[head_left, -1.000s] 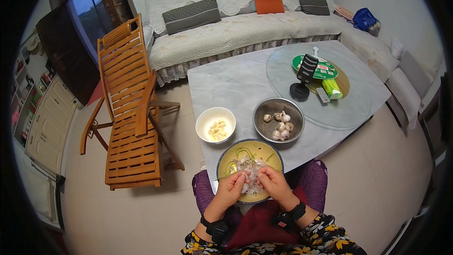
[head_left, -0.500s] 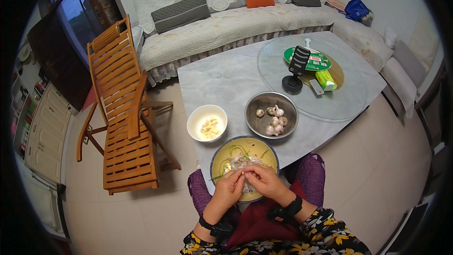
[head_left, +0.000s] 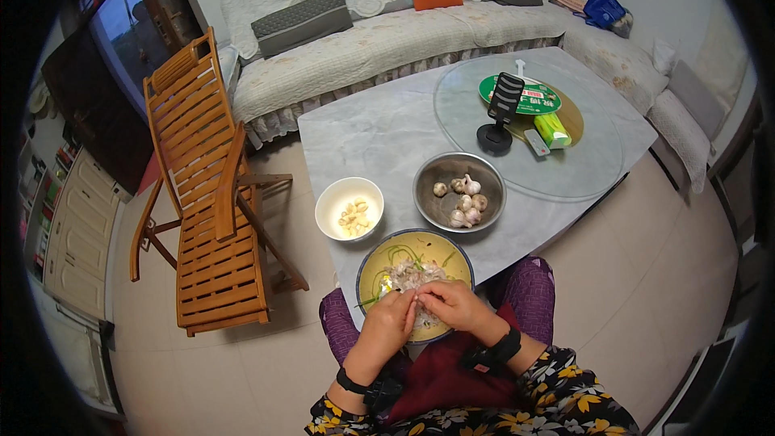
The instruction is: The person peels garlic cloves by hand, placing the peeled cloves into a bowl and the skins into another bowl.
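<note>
Over a yellow bowl with garlic skins and green strands, my left hand and my right hand meet with fingertips pinched together on something small and pale that I cannot make out. Just beyond, a white bowl holds several peeled cloves. To its right, a steel bowl holds several whole garlic bulbs.
The marble table carries a glass turntable with a phone holder, green round fan, tissue pack and remote. A wooden lounge chair stands left; a sofa lines the back.
The view has shifted, so the table and bowls sit further up and left in the picture. My hands have drawn closer together at the fingertips over the yellow bowl.
</note>
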{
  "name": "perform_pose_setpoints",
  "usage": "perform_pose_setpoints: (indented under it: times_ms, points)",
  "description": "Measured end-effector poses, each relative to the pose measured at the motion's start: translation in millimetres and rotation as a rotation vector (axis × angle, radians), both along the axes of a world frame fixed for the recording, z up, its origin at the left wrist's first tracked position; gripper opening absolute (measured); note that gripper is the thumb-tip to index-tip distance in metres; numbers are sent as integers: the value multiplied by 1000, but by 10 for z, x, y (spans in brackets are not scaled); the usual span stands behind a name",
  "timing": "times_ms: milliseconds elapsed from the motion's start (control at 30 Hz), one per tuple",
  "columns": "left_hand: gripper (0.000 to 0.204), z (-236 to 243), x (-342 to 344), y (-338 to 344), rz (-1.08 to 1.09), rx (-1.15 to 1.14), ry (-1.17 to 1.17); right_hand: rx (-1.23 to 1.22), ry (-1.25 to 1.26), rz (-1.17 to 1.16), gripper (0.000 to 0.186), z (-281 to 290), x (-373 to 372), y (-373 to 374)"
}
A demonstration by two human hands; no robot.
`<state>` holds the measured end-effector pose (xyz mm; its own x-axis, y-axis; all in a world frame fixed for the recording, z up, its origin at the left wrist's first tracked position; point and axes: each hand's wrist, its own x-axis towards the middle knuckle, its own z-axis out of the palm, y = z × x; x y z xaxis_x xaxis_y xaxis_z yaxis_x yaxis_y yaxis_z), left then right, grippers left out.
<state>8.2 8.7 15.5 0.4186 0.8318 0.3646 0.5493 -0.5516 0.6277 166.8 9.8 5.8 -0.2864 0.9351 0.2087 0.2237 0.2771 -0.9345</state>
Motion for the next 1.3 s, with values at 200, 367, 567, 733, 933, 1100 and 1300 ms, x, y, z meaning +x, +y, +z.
perform_pose_setpoints:
  times_ms: [200,367,567,733,933,1100,1300]
  points:
    - [20,36,-1,-4,-8,33,80,-112,34,50,14,5,14,13]
    - [17,25,41,-2,-14,42,51,135,-59,-48,14,-104,-20,27]
    - [16,-96,4,37,-37,-141,-142,-83,96,-95,13,-141,-54,-17]
    - [18,-137,-7,46,-37,-232,-227,-207,300,-75,12,-246,-57,-31]
    - [19,-170,-25,61,-25,-290,-236,-77,200,-37,15,-92,-80,-49]
    - [18,-146,4,46,-29,-187,-196,-80,124,-40,15,-106,-58,-33]
    - [17,-81,26,24,16,27,-72,-50,104,-58,14,-122,-36,-9]
